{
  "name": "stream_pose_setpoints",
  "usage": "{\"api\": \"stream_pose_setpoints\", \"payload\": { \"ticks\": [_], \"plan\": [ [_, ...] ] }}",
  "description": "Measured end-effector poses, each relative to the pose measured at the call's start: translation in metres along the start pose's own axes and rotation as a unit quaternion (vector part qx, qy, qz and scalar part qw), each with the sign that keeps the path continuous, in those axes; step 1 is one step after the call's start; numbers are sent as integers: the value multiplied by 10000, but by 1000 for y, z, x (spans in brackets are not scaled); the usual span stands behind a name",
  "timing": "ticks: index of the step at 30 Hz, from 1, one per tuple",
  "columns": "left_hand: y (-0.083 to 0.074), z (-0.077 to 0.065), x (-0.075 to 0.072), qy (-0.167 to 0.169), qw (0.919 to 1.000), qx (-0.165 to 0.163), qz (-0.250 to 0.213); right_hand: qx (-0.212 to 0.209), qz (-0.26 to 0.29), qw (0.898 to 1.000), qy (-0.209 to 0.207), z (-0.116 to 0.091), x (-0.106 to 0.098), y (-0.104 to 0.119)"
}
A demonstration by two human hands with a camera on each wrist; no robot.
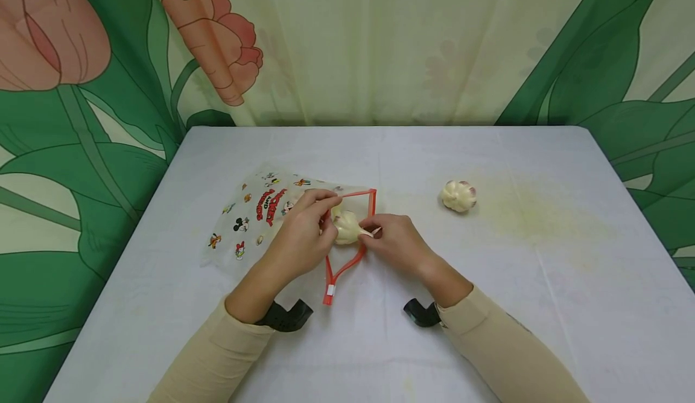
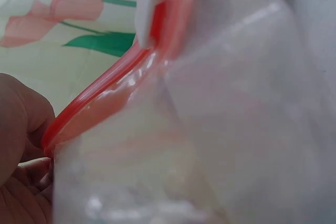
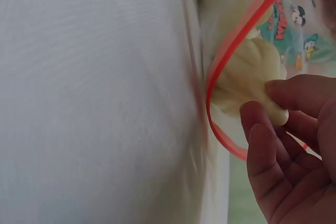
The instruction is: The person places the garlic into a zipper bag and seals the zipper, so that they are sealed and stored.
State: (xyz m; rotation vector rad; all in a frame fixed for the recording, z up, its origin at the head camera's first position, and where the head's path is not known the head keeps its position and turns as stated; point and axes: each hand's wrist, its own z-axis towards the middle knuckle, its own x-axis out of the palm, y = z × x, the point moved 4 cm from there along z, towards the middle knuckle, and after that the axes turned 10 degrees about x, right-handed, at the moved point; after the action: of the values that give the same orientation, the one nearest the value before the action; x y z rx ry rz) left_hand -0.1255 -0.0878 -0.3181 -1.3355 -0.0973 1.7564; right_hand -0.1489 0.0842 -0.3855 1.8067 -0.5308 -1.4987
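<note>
A clear zip bag [image 1: 260,222] with cartoon prints and a red zip edge lies on the table, its mouth facing right. My left hand [image 1: 306,225] pinches the red edge and holds the mouth apart; the left wrist view shows thumb and fingers on that red strip [image 2: 100,87]. By its stem, a garlic bulb [image 1: 345,225] is pinched between the thumb and fingers of my right hand [image 1: 396,240]. The bulb [image 3: 252,72] sits in the bag's mouth, within the red rim. Through the plastic in the right wrist view, a pale round shape shows behind it, too blurred to name.
Another garlic bulb [image 1: 458,196] lies on the white-covered table [image 1: 488,330], right of the bag. A white slider [image 1: 331,290] sits at the near end of the red zip. Behind the table hangs a curtain [image 1: 380,47] with printed flowers.
</note>
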Motion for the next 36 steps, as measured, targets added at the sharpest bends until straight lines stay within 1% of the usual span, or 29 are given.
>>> {"api": "stream_pose_setpoints", "payload": {
  "ticks": [4,8,13,17,20,27,32,36],
  "plan": [
    [0,0,1,-15,10000,-23,-58,12,-166,9998,49,4,5,4],
    [1,-1,1,-13,10000,17,-59,91,-196,9997,132,8,11,7],
    [1,-1,1,4,10000,39,-13,-78,-312,9995,48,10,15,12],
    [1,-1,1,31,10000,4,4,-133,-225,9997,-17,9,17,13],
    [1,-1,1,29,10000,-1,0,-57,-89,9999,-97,8,16,11],
    [1,-1,2,-35,10000,65,15,41,44,9996,-288,10,16,9],
    [1,-1,2,-47,10000,67,27,249,170,9987,-400,13,17,8],
    [2,-2,2,-52,10000,41,-10,381,162,9981,-453,13,18,7]
  ]
}}
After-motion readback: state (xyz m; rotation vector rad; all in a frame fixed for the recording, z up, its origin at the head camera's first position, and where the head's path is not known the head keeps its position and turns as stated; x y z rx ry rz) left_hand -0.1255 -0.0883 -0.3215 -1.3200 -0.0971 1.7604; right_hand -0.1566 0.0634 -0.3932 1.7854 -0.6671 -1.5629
